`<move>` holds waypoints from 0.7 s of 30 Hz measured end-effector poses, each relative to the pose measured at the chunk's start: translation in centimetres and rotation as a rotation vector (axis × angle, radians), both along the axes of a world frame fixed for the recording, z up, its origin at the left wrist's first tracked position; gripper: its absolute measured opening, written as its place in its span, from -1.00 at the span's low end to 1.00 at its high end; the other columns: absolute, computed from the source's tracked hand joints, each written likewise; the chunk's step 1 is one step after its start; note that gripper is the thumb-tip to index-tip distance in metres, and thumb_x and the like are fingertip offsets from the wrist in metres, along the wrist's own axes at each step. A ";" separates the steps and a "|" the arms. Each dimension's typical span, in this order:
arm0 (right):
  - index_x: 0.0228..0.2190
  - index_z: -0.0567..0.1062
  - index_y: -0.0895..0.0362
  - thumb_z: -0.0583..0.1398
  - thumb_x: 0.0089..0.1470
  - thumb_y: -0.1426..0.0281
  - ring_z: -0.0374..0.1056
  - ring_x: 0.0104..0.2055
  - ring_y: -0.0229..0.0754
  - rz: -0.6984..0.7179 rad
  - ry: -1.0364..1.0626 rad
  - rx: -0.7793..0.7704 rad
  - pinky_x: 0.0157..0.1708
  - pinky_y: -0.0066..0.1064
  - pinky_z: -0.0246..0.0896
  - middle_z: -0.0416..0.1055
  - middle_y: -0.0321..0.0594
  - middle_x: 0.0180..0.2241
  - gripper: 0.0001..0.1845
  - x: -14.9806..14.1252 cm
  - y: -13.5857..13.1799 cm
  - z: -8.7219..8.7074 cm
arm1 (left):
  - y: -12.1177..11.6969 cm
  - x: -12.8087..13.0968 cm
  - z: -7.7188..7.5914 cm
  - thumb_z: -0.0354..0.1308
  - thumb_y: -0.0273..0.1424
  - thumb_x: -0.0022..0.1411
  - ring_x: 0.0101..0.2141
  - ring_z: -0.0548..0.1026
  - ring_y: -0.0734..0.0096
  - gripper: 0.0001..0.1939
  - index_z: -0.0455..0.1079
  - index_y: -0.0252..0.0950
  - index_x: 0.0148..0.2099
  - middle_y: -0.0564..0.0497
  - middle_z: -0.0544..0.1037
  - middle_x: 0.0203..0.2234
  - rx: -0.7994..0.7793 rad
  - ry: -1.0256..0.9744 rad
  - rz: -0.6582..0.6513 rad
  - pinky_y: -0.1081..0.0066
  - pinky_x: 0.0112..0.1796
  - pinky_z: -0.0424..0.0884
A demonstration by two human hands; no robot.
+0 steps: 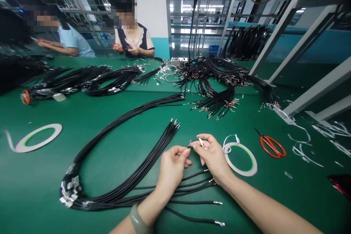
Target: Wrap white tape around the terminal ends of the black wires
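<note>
My left hand (pixel 172 166), with a pale green bangle on its wrist, pinches a black cable near its metal tip (pixel 189 143). Close against that tip, my right hand (pixel 214 156) has its fingers closed on a small strip of white tape (pixel 202 142). Whether the strip touches the cable is hard to tell. A looped bundle of black cables (pixel 149 159) curves around on the left, with silvery tags (pixel 70 192) at its bend. Several loose cable ends (pixel 197 202) with bare metal tips fan out beneath my wrists.
Right of my hands lie a double-sided tape roll (pixel 253 168) and orange-handled scissors (pixel 272 147). Another tape roll (pixel 20 147) lies left. Coiled cable heaps (pixel 216 67) cover the far side beside slanted metal posts (pixel 315 97). Two people (pixel 133 40) work across the table.
</note>
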State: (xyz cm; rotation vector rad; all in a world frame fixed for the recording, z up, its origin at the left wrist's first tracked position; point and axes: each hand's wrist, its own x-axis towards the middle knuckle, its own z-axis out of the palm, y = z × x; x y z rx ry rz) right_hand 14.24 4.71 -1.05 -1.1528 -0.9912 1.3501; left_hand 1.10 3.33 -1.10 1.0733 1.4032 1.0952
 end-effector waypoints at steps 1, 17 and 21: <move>-0.23 0.28 0.13 0.29 -0.01 0.31 0.07 -0.76 -0.51 -0.003 0.004 -0.001 -0.78 -0.65 -0.10 0.49 -0.30 -0.41 -0.65 0.0 0.0 0.0 | 0.0 0.0 0.0 0.20 -0.29 0.09 -0.62 0.49 0.45 -0.78 0.42 -0.38 -0.39 0.04 0.48 -0.66 0.005 -0.003 -0.016 0.51 -0.55 0.42; -0.21 0.30 0.15 0.37 -0.13 0.32 0.09 -0.74 -0.50 0.117 0.045 -0.070 -0.77 -0.64 -0.09 0.55 -0.21 -0.39 -0.52 0.8 0.5 0.4 | -0.4 -0.2 -0.1 0.14 -0.25 0.16 -0.61 0.44 0.48 -0.75 0.42 -0.36 -0.40 0.04 0.47 -0.59 0.036 0.020 -0.100 0.52 -0.55 0.34; -0.20 0.30 0.14 0.36 -0.11 0.32 0.08 -0.74 -0.49 0.136 0.044 -0.077 -0.76 -0.64 -0.12 0.54 -0.24 -0.41 -0.53 1.0 0.4 0.6 | -0.5 -0.2 -0.1 0.14 -0.24 0.16 -0.60 0.46 0.44 -0.75 0.43 -0.35 -0.37 0.03 0.48 -0.58 0.037 0.050 -0.105 0.51 -0.54 0.35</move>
